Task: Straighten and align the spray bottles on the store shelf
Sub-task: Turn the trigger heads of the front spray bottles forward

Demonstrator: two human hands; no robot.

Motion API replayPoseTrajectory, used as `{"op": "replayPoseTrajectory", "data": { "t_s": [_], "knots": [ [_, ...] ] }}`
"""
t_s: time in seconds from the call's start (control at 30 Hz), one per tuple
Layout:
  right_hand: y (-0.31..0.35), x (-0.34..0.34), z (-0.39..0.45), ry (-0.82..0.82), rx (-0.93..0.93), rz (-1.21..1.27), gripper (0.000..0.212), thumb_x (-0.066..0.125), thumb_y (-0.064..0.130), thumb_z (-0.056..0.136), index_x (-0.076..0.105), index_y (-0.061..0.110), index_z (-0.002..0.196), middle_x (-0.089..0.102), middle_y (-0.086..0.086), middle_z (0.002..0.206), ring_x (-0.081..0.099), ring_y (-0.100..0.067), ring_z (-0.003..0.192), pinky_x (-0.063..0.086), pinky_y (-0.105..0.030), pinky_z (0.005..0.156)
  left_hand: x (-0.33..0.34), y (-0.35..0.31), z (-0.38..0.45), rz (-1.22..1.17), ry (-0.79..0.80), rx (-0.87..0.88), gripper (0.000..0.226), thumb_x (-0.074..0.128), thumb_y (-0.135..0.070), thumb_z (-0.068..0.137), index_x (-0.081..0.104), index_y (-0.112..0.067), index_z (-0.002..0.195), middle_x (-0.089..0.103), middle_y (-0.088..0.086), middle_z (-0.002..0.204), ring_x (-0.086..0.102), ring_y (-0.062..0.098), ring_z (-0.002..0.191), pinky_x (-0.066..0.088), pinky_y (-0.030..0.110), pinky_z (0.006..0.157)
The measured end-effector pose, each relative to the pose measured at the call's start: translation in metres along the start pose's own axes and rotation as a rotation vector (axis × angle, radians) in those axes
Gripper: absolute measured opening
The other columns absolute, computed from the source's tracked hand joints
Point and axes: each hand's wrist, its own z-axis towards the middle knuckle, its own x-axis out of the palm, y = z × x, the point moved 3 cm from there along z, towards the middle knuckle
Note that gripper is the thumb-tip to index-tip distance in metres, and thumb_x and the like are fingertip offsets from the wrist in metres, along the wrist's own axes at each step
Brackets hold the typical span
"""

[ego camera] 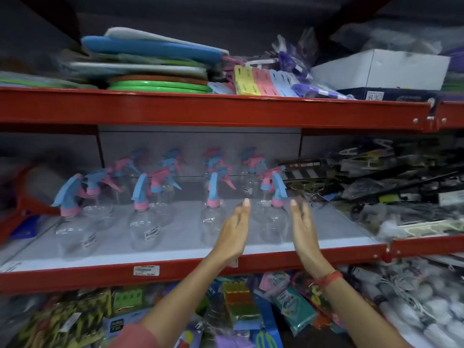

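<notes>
A: What do my hands show right now?

B: My left hand (234, 228) and right hand (302, 227) reach over the red front rail of the shelf (175, 249), palms facing each other, fingers straight and together, neither one gripping anything. They stand apart on either side of the rightmost front spray bottle (275, 222), a clear bottle with a pink collar and a blue trigger. I cannot tell whether either palm touches its wall.

A: And just beyond the hands?

B: I see a red thread band (327, 277) on my right wrist and a pink sleeve (133, 337) at my left forearm. Just beside my left hand stands a second front bottle (212, 222), upright.

A: How does the rest of the row stand?

B: Further left, a third front bottle (145, 227) carries a white label, and the far-left bottle (71, 229) has its trigger head turned toward the left. Behind them more clear bottles with pink and blue heads (173, 162) stand in blurred rows, nozzles pointing different ways.

A: The surroundings?

B: A price tag (146, 270) sits on the rail under the row. Right of the bottles lies a heap of dark packaged goods (389, 187). On the shelf above I see stacked flat boards (150, 64) and a white box (381, 69); below, colourful packets (241, 307) fill the lower shelf.
</notes>
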Motion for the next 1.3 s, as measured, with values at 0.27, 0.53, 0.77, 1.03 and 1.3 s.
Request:
{"op": "replayPoseTrajectory", "data": {
  "t_s": [0.27, 0.53, 0.77, 1.03, 1.3],
  "knots": [
    [-0.027, 0.001, 0.031, 0.332, 0.306, 0.176, 0.083, 0.013, 0.065, 0.091, 0.015, 0.011, 0.153, 0.017, -0.004, 0.161, 0.019, -0.016, 0.148, 0.014, -0.032, 0.12, 0.038, 0.007, 0.022, -0.236, 0.255, -0.257, 0.12, 0.002, -0.095, 0.051, 0.01, -0.027, 0.15, 0.011, -0.002, 0.16, 0.014, 0.016, 0.146, 0.007, 0.046, 0.12],
    [-0.022, -0.019, 0.017, 0.397, 0.332, 0.16, 0.095, 0.013, 0.072, 0.082, 0.022, 0.007, 0.151, 0.023, -0.007, 0.159, 0.025, -0.019, 0.146, 0.016, -0.034, 0.121, 0.042, 0.007, 0.011, -0.254, 0.355, -0.283, 0.116, 0.0, -0.088, 0.061, 0.013, -0.014, 0.15, 0.015, 0.009, 0.159, 0.021, 0.019, 0.145, 0.01, 0.039, 0.12],
    [-0.024, -0.034, 0.003, 0.431, 0.318, 0.134, 0.09, 0.01, 0.069, 0.087, 0.024, 0.007, 0.15, 0.024, -0.007, 0.159, 0.027, -0.019, 0.146, 0.017, -0.032, 0.12, 0.038, -0.004, -0.006, -0.228, 0.39, -0.244, 0.076, 0.007, -0.097, 0.052, 0.039, -0.034, 0.081, 0.044, -0.001, 0.099, 0.044, 0.006, 0.091, 0.029, 0.022, 0.1],
    [-0.027, -0.037, -0.009, 0.178, 0.188, 0.015, 0.093, 0.02, 0.084, 0.077, 0.044, 0.023, 0.143, 0.043, 0.002, 0.151, 0.041, -0.02, 0.138, 0.026, -0.045, 0.117, 0.033, -0.01, -0.023, -0.148, 0.394, -0.219, 0.104, 0.0, -0.086, 0.065, 0.016, -0.027, 0.148, 0.016, 0.001, 0.159, 0.018, 0.016, 0.146, 0.009, 0.046, 0.12],
    [0.018, 0.0, -0.035, 0.074, -0.228, 0.184, 0.032, 0.039, 0.034, 0.099, 0.068, 0.021, 0.098, 0.071, 0.001, 0.103, 0.065, -0.008, 0.099, 0.05, -0.028, 0.093, -0.032, -0.007, -0.043, -0.252, -0.441, 0.265, 0.05, 0.024, -0.045, 0.097, 0.067, -0.019, 0.103, 0.071, -0.007, 0.105, 0.064, 0.002, 0.102, 0.049, 0.023, 0.093]
  ]
}}
